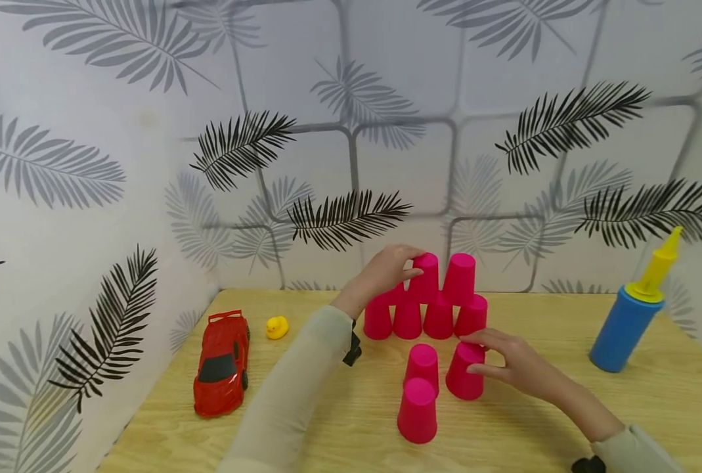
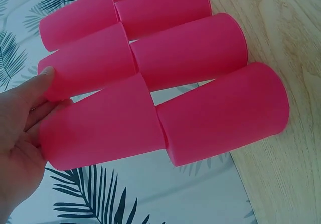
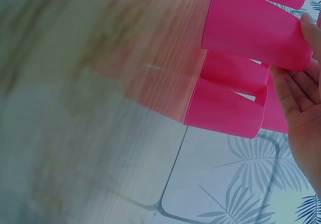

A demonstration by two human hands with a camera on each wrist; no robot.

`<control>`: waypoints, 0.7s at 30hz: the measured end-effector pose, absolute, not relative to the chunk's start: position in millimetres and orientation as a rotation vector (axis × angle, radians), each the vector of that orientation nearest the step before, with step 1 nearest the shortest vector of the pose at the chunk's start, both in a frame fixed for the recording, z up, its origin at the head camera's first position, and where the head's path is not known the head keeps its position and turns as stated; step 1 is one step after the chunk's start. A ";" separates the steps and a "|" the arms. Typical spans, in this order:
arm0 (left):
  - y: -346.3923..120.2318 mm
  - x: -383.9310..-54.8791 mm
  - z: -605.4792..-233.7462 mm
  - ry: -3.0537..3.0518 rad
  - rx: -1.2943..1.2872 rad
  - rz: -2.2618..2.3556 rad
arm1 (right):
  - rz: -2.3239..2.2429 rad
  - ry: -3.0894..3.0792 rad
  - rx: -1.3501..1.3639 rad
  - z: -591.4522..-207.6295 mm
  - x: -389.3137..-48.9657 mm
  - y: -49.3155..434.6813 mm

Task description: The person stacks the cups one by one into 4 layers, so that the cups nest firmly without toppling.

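Observation:
Upside-down pink cups stand against the back wall in two tiers: several in the bottom row [image 1: 407, 320], three in the upper. My left hand [image 1: 384, 270] pinches the middle upper cup [image 1: 425, 282] near its raised base. In the left wrist view, the thumb of that hand [image 2: 20, 133] lies on this cup [image 2: 93, 63], its other fingers partly hidden behind the cups. My right hand [image 1: 513, 364] grips another upside-down cup [image 1: 463, 378] by its upper part, in front of the stack. Two more cups, a rear one [image 1: 423, 362] and a front one [image 1: 417, 417], stand left of it.
On the left of the wooden table [image 1: 339, 420] are a red toy car [image 1: 219, 364] and a small yellow duck [image 1: 276, 327]. A blue hand pump [image 1: 625, 332] with a yellow nozzle stands at the right. A leaf-patterned wall covering [image 1: 398, 171] rises behind the table.

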State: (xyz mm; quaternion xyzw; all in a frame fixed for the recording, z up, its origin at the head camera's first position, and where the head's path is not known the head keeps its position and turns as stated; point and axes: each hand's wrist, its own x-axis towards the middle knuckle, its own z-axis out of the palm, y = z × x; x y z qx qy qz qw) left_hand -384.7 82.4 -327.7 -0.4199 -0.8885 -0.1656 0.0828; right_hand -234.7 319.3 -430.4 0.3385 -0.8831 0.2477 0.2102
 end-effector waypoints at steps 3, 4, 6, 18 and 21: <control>79.1 -385.7 -329.0 -2.665 -1.229 -0.457 | 0.696 -2.471 0.933 -431.1 -235.0 316.9; 78.2 -385.7 -329.1 -2.665 -1.227 -0.441 | 0.700 -2.476 0.931 -431.3 -235.1 316.2; 76.5 -384.8 -328.6 -2.658 -1.234 -0.422 | 0.712 -2.482 0.932 -431.8 -235.2 315.0; 54.6 -347.4 -329.4 -2.317 -1.328 -0.622 | 0.714 -2.451 0.914 -429.8 -229.8 321.2; 45.5 -332.4 -335.8 -2.239 -1.333 -0.734 | 0.703 -2.402 0.874 -428.8 -229.7 328.2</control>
